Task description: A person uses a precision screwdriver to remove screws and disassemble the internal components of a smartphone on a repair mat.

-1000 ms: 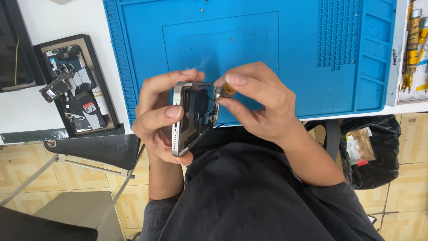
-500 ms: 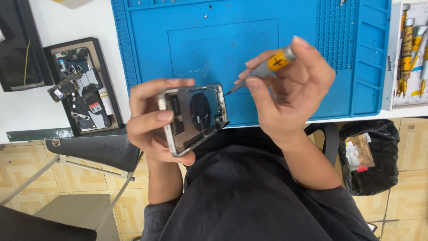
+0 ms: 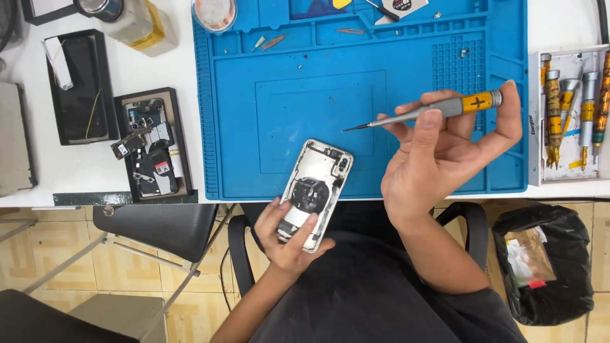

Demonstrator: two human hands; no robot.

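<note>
My left hand (image 3: 287,240) holds an opened phone housing (image 3: 316,192) by its lower end, inside facing up, its top resting over the near edge of the blue work mat (image 3: 406,57). A round black coil shows in the housing's middle. My right hand (image 3: 445,152) holds a grey and yellow precision screwdriver (image 3: 432,112) above the mat, tip pointing left, well apart from the phone housing.
A tray of similar screwdrivers (image 3: 572,114) sits at the right. Left of the mat lie a black tray with phone parts (image 3: 151,145) and a dark phone screen (image 3: 79,86). A black bin bag (image 3: 546,260) stands right of my lap, a chair (image 3: 159,225) to the left.
My left hand lowered the phone housing and laid it flatter onto the mat's edge. My right hand drew the screwdriver away, up and to the right.
</note>
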